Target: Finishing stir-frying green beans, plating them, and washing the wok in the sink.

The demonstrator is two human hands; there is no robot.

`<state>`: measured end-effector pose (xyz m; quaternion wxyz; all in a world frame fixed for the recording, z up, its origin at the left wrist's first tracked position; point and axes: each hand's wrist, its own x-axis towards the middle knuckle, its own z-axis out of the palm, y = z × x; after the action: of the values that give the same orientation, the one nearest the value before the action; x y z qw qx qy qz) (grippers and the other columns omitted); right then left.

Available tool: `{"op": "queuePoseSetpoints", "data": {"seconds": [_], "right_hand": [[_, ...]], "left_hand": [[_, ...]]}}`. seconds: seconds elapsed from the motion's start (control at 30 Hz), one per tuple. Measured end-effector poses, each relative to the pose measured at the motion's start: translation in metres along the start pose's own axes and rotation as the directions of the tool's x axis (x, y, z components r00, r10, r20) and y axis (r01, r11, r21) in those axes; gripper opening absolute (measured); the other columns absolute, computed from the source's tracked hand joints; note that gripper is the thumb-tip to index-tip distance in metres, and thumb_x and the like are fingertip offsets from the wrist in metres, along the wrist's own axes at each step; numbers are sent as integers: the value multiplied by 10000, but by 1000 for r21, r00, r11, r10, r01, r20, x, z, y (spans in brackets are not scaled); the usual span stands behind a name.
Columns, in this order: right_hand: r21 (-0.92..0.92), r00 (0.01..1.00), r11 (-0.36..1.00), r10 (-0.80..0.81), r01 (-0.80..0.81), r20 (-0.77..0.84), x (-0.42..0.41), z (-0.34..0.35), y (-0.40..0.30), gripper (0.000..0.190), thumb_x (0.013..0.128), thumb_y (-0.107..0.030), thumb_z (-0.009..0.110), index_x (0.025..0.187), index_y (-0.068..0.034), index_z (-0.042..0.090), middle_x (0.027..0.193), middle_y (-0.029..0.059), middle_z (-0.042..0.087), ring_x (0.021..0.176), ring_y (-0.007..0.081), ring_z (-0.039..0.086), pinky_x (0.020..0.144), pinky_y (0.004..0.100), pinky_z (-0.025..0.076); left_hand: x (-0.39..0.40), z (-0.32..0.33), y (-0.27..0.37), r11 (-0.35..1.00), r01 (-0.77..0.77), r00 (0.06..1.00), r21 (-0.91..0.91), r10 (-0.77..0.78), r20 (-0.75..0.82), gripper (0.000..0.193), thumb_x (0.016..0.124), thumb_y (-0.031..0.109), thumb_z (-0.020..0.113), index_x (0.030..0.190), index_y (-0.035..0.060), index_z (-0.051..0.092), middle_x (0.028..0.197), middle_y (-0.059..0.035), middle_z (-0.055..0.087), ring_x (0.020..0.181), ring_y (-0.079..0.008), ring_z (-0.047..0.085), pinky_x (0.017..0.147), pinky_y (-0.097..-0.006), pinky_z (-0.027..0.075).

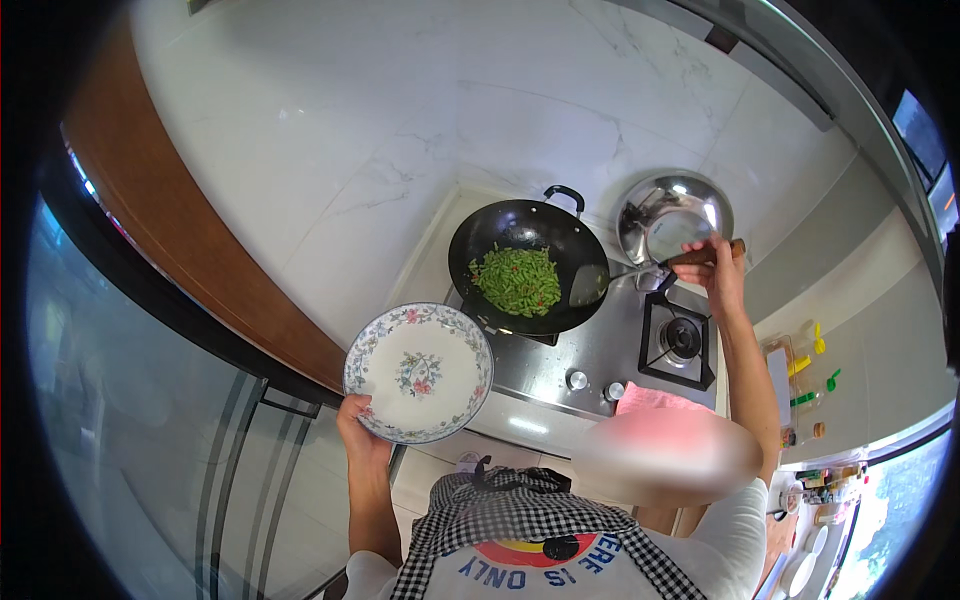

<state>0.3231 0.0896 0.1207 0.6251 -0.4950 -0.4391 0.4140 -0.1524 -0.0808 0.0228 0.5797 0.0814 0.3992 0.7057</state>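
My left hand [361,427] grips the near left rim of a white plate [450,375] with a blue edge and a floral pattern. Nothing lies on the plate, which is held at the near left of the wok. In my right hand [712,274] is the wooden handle of a metal spatula [590,285]. Its blade rests over the right inner wall of a black wok [536,221]. Chopped green vegetables [517,279], perhaps green beans, with small red bits are heaped in the wok. The wok sits over the left side of the stove.
A shiny metal lid or pan [667,199] leans by the back wall. The steel gas stove [525,371] has a bare right burner [682,339] and two knobs. A pink cloth [652,397] lies at its front edge. Bottles [825,480] and bowls [799,574] stand at far right.
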Motion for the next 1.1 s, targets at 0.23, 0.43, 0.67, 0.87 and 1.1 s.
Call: {"op": "queuePoseSetpoints", "data": {"seconds": [0.23, 0.43, 0.67, 0.87, 1.1], "right_hand": [[492, 985, 863, 164, -115, -57, -42, 26, 148, 275, 891, -254, 499, 881, 9, 579, 959, 183, 651, 761, 330, 684, 680, 418, 605], [684, 964, 716, 255, -138, -73, -60, 63, 182, 252, 853, -225, 486, 886, 6, 580, 1036, 191, 636, 792, 343, 681, 691, 399, 598], [712, 945, 692, 299, -120, -132, -74, 34, 180, 257, 830, -249, 502, 862, -9, 587, 1028, 180, 645, 785, 340, 682, 681, 391, 595], [755, 952, 654, 262, -55, -157, -97, 32, 171, 261, 820, -246, 516, 841, -2, 606, 1023, 184, 656, 758, 337, 684, 672, 398, 601], [752, 978, 652, 78, 96, -193, -141, 32, 123, 272, 842, -247, 495, 845, 2, 607, 1009, 193, 664, 737, 326, 688, 640, 376, 605]], "left_hand": [[-3, 5, 2, 1000, -9, 1000, 19, 9, -27, 475, 695, 167, 532, 1133, -14, 569, 1091, -132, 630, 1009, -289, 604, 936, -405, 468], [-4, 8, 1, 999, -6, 1000, 41, 7, -21, 462, 697, 168, 539, 1119, -17, 579, 1069, -129, 638, 995, -281, 608, 917, -391, 472], [4, 9, -1, 997, 3, 1000, 74, -2, -19, 470, 683, 184, 550, 1120, 17, 593, 1072, -105, 643, 991, -265, 606, 915, -380, 470], [43, -1, -9, 986, -39, 998, 160, 30, 61, 243, 703, 178, 627, 905, 43, 624, 969, -58, 629, 928, -188, 587, 858, -344, 443], [53, 13, -10, 949, -23, 996, 316, -4, 85, 239, 719, 218, 632, 925, 100, 613, 923, -21, 618, 885, -151, 559, 772, -320, 398]]}}
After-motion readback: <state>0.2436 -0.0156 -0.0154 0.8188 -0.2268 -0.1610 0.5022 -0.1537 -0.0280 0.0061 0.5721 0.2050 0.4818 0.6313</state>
